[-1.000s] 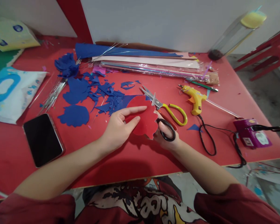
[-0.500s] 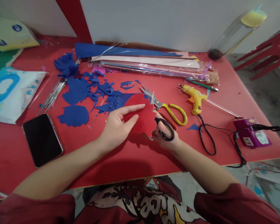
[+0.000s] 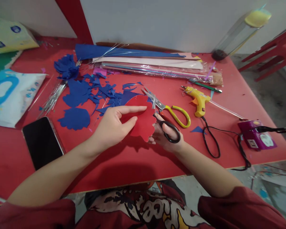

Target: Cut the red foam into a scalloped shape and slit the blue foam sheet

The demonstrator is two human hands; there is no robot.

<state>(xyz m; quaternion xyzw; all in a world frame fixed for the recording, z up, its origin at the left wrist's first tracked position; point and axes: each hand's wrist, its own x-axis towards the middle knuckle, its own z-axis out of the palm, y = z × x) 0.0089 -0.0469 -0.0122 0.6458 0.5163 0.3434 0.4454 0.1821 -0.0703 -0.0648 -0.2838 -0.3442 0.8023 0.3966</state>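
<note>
The grip of the left hand [image 3: 112, 128] is closed on a thin, red, scallop-edged sheet [image 3: 143, 123] above the red tabletop [image 3: 124, 173], its wavy side facing the right hand [image 3: 167, 144], which holds black-handled metal scissors [image 3: 163, 123] beside that edge, blades angled away from the wearer.

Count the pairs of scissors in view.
2: a black-handled pair in the right hand, and a yellow-handled pair lying open on the table just beyond it. Another could be hidden under the scraps.
</note>
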